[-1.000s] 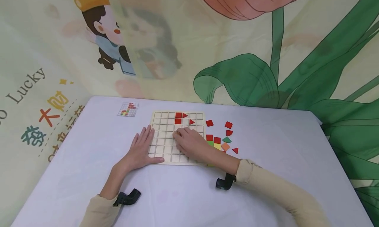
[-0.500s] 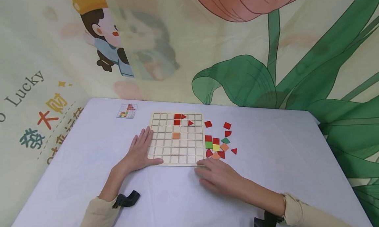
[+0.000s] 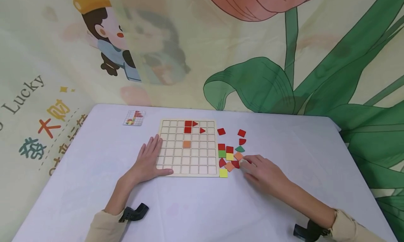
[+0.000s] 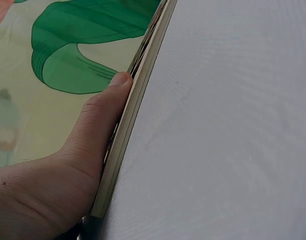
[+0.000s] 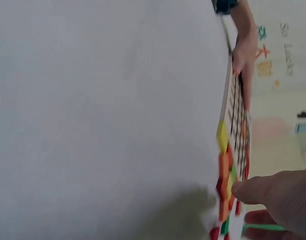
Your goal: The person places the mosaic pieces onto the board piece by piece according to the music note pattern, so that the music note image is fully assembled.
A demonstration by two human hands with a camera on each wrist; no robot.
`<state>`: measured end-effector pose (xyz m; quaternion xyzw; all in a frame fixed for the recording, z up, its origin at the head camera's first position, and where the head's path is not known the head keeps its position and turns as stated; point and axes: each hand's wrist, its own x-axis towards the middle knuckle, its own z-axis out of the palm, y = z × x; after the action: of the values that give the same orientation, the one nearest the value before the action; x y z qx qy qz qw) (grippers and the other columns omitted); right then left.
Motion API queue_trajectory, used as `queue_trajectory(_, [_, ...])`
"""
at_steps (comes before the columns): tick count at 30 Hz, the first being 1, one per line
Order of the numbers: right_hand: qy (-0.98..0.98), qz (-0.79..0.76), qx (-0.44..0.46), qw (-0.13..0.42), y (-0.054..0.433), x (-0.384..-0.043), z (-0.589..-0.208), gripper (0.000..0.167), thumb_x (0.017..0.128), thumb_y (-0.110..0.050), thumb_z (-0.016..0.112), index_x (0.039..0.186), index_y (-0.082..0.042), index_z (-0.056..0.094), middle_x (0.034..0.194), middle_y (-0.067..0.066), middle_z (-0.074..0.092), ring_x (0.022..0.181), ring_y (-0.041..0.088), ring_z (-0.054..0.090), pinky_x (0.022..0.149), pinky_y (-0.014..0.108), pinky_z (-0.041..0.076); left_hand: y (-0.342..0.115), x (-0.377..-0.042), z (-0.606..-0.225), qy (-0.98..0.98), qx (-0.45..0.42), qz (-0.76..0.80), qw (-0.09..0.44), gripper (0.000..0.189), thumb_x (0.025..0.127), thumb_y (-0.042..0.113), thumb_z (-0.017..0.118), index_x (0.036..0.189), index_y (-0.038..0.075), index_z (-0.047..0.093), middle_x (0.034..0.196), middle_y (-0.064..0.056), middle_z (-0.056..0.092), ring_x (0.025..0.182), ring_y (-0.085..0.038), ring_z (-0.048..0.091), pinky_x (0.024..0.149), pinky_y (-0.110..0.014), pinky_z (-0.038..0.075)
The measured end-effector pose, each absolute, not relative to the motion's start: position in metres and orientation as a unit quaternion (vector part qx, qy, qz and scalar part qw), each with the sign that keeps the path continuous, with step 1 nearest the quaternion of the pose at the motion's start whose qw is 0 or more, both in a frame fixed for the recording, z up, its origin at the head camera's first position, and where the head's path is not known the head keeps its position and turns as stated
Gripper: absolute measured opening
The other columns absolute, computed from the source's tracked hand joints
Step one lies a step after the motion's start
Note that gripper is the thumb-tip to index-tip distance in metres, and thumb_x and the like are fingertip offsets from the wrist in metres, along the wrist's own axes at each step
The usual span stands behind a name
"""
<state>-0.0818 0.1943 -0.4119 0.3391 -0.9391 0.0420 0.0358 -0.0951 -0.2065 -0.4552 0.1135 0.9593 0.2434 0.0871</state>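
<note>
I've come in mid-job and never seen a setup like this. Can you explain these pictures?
There's no robot, just a person working bare-handed. The wide picture comes from a head camera; the two close ones come from black wrist cameras, and the right one is blurry.

On the white tablecloth lies a grid board bearing two red squares, two red triangles and an orange square. Loose tiles lie right of it, a small pattern card to its upper left.

The left hand rests spread at the board's left edge. The right hand is at the loose tiles; whether it holds one, I can't tell.
</note>
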Motion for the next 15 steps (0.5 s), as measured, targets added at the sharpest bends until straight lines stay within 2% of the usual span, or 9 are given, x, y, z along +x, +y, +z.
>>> queue_trajectory(6, [-0.929,0.081,0.350,0.088,0.225,-0.105,-0.418,0.041,0.070,-0.015,0.087,0.108,-0.017,0.072,0.121,0.006,0.066,0.113,0.023,0.061,0.082,0.036,0.059,-0.207,-0.094,-0.454,0.958,0.114,0.248,0.086,0.119,0.073,0.055,0.076,0.154,-0.003,0.011,0.164,-0.020,0.001,0.151,-0.040,-0.001,0.119,-0.061,0.001])
queue_trajectory(8, [-0.923,0.095,0.366,0.075,0.230,-0.110,-0.419,0.039,0.070,-0.015,0.087,0.106,-0.017,0.073,0.119,0.004,0.067,0.111,0.022,0.063,0.082,0.034,0.059,-0.207,-0.093,-0.452,0.958,0.113,0.250,0.087,0.119,0.073,0.055,0.077,0.154,-0.004,0.011,0.164,-0.020,0.001,0.151,-0.040,-0.002,0.119,-0.061,0.001])
queue_trajectory(11, [-0.918,0.098,0.382,0.027,0.232,-0.113,-0.423,0.034,0.072,-0.016,0.085,0.104,-0.017,0.073,0.116,0.002,0.069,0.108,0.020,0.065,0.082,0.031,0.059,-0.207,-0.093,-0.451,0.958,0.111,0.250,0.086,0.119,0.073,0.054,0.077,0.153,-0.004,0.011,0.164,-0.020,0.001,0.151,-0.041,-0.002,0.119,-0.061,0.000])
queue_trajectory(15, [-0.924,0.103,0.368,-0.022,0.230,-0.114,-0.427,0.028,0.076,-0.016,0.083,0.101,-0.018,0.071,0.113,0.001,0.069,0.105,0.019,0.065,0.082,0.031,0.059,-0.208,-0.093,-0.450,0.958,0.110,0.249,0.087,0.120,0.073,0.055,0.077,0.154,-0.004,0.011,0.164,-0.020,0.001,0.151,-0.041,-0.002,0.119,-0.061,0.000])
